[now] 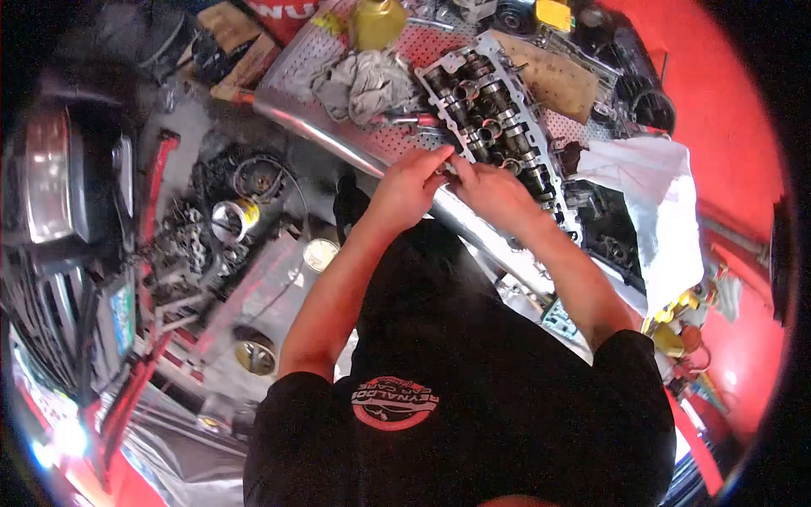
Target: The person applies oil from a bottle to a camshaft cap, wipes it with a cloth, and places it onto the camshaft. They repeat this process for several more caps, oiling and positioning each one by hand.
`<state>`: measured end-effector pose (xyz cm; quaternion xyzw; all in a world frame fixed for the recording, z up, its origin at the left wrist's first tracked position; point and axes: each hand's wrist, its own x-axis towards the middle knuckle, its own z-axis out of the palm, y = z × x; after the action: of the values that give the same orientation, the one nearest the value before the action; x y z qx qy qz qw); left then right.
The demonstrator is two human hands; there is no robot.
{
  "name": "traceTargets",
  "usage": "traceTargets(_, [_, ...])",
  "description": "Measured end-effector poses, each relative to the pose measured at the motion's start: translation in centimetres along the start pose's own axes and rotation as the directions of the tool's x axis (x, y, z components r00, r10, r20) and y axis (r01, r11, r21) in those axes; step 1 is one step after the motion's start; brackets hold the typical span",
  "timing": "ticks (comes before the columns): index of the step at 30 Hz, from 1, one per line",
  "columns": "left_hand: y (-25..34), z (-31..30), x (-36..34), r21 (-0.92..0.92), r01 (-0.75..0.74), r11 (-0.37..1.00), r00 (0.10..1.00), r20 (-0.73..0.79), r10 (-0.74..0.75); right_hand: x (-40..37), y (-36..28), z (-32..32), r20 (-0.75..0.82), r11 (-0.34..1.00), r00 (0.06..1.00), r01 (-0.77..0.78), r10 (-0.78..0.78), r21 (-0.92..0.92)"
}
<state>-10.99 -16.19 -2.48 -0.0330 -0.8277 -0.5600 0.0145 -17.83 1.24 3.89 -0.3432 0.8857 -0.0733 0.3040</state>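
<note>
An engine cylinder head (498,127) with camshafts and dark lobes in it lies slantwise on the perforated metal bench top (291,72). My left hand (404,190) and my right hand (497,196) meet at the near left side of the cylinder head, above the bench's edge. The fingers of both hands are closed and touch each other at the tips. Whatever lies between them, if anything, is too small or too covered to make out. Close by, a tool with a red handle (416,120) rests left of the cylinder head.
A crumpled grey rag (367,84) and a yellowish jug (378,24) sit farther back on the bench. Brown cardboard (545,78) lies beyond the cylinder head, a white sheet (650,194) to its right. Car parts and an open can (235,220) are on the floor at left.
</note>
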Motion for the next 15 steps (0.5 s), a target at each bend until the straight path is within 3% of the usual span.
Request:
traceTargets(2, [0.0,1.1,-0.2,-0.093,0.07,0.993,0.997,0.014,-0.069,-0.7,1.3,-0.4,-0.001,0.991,0.993,0.122,-0.122,-0.051])
traceTargets(3, [-0.6,1.4,-0.1,-0.093,0.045,0.995,0.991,0.128,-0.033,-0.9,1.4,-1.0,0.048,0.978,0.983,0.182,-0.178,-0.1])
traceTargets(6, [-1.6,2.5,-0.3,-0.027,-0.087,0.996,0.974,0.208,0.091,-0.6,1.7,-2.3,0.166,0.908,0.932,0.353,-0.321,-0.225])
traceTargets(7, [-1.8,3.1,-0.3,-0.074,-0.143,0.987,0.983,0.107,0.15,-0.4,2.1,-2.2,0.2,0.877,0.91,0.405,-0.362,-0.256])
traceTargets(9, [-1.7,3.3,-0.5,-0.015,-0.132,0.991,0.983,0.126,0.133,0.2,2.5,-2.5,0.265,0.856,0.885,0.447,-0.382,-0.26])
traceTargets(10, [-1.5,3.2,-0.5,0.014,-0.126,0.992,0.983,0.137,0.122,0.3,2.3,-3.0,0.211,0.854,0.888,0.454,-0.409,-0.254])
traceTargets(12, [-2.7,4.1,-0.3,-0.013,-0.097,0.995,0.994,-0.042,0.096,0.5,1.7,-4.5,0.1,0.853,0.886,0.463,-0.453,-0.242])
traceTargets(13, [-3.7,4.8,0.1,-0.03,-0.088,0.996,0.988,-0.13,0.084,0.5,1.4,-4.9,-0.036,0.883,0.909,0.394,-0.416,-0.257])
traceTargets(15, [-6.5,6.7,2.1,-0.007,0.015,1.0,0.923,-0.383,-0.017,0.1,1.5,-4.6,-0.225,0.928,0.906,0.316,-0.357,-0.199])
